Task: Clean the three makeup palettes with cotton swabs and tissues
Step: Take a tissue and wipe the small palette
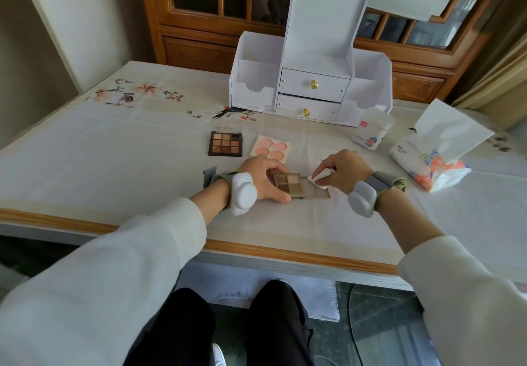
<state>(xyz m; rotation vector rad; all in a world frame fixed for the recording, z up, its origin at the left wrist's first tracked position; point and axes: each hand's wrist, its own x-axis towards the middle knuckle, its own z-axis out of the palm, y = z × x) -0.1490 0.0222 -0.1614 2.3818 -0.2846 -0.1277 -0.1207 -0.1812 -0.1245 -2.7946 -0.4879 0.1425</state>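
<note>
Wiping looks under way on the small four-pan palette (288, 184), lying open on the counter (114, 152) near its front edge; the left hand (265, 178) steadies it, grip curled round the pan half; the right hand (346, 171) pinches a folded white tissue (320, 181) against the lid half; the case seems light, rigid and probably slippery, its powders crumbly; best held by the frame edges, pressing gently.
</note>
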